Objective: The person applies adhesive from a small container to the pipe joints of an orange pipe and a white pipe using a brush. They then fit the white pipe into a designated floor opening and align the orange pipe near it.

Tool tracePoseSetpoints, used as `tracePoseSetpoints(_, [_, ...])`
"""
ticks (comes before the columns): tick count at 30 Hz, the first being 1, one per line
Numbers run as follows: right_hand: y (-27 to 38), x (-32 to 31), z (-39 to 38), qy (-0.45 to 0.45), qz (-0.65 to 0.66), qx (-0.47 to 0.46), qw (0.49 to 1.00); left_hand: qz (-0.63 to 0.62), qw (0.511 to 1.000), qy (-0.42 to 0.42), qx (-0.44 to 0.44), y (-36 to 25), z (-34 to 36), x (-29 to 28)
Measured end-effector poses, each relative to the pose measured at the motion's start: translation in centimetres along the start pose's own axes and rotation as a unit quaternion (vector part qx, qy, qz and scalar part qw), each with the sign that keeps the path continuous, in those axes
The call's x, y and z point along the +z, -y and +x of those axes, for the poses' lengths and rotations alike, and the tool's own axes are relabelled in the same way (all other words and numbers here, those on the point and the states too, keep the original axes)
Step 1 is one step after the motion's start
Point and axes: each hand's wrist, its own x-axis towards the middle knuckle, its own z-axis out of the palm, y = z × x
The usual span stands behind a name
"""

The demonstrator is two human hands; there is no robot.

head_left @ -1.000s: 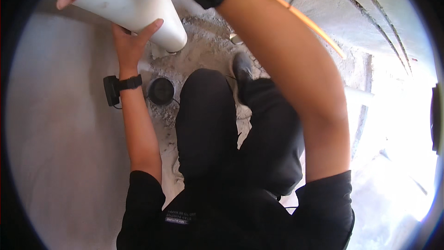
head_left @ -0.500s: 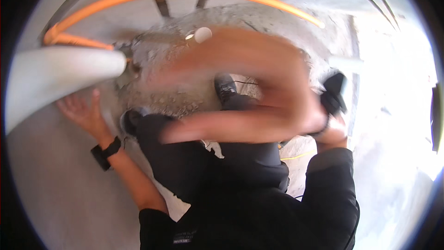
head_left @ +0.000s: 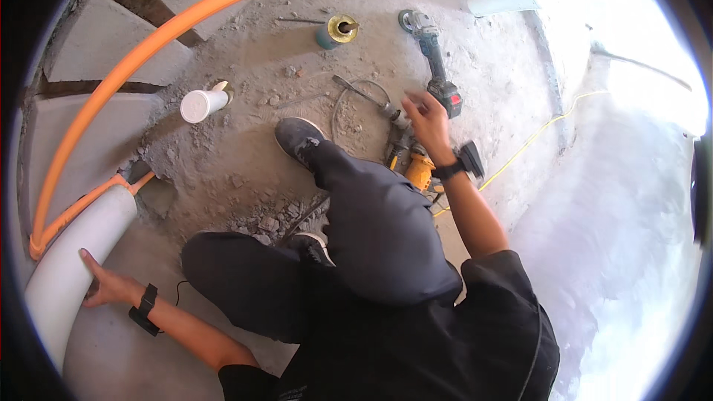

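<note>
My left hand (head_left: pixel 108 287) lies flat, fingers spread, against the side of a wide white pipe (head_left: pixel 63 282) that runs along the floor at the lower left. My right hand (head_left: pixel 425 120) is stretched forward over a cluster of power tools and holds nothing, its fingers apart. Its fingertips are near the metal chuck end of a tool (head_left: pixel 391 113). A yellow and black drill (head_left: pixel 417 169) lies just under my wrist. A dark angle grinder (head_left: pixel 434 67) lies just beyond the hand. I crouch on a dusty concrete floor in dark trousers.
An orange conduit (head_left: pixel 171 30) arcs from the lower left to the top. A short white pipe stub (head_left: pixel 200 105) and a teal can with a brass top (head_left: pixel 338 30) stand ahead. Another white pipe (head_left: pixel 501 0) lies top right. A yellow cable (head_left: pixel 535 139) trails right. Rubble lies by my foot.
The view has swung down to the floor. My right hand has left the white pipe and reached out over the tools. My left hand has stayed on the pipe.
</note>
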Motion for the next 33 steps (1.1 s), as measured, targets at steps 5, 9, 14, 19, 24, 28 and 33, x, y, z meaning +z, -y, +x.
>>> tracePoseSetpoints(5, [2.6,7.2,11.0,0.005,-0.096,-0.117,0.988,0.077,0.994,0.065,-0.047,1.2,0.4,-1.2])
tracePoseSetpoints(9, [2.0,11.6,18.1,-0.044,-0.163,-0.191,0.967,0.129,0.988,-0.067,-0.060,-2.3,-4.0,1.5])
tracePoseSetpoints(14, [2.0,15.8,21.2,0.025,-0.098,-0.246,0.964,0.037,0.964,0.246,-0.098,-4.4,-8.0,-0.7])
tracePoseSetpoints(19, [4.8,13.5,18.8,0.000,-0.141,-0.213,0.967,0.030,0.881,0.438,-0.178,-4.4,-12.3,1.0])
tracePoseSetpoints(24, [10.8,12.7,9.0,0.198,-0.190,-0.305,0.912,0.022,0.792,0.600,-0.106,-6.6,-17.6,5.6])
tracePoseSetpoints(28, [17.0,16.0,0.7,0.418,-0.176,-0.355,0.817,-0.007,0.803,0.594,-0.038,-2.4,-21.3,7.8])
tracePoseSetpoints(33, [22.3,19.8,-1.6,0.504,-0.170,-0.398,0.748,-0.054,0.785,0.609,-0.103,-3.9,-18.8,6.8])
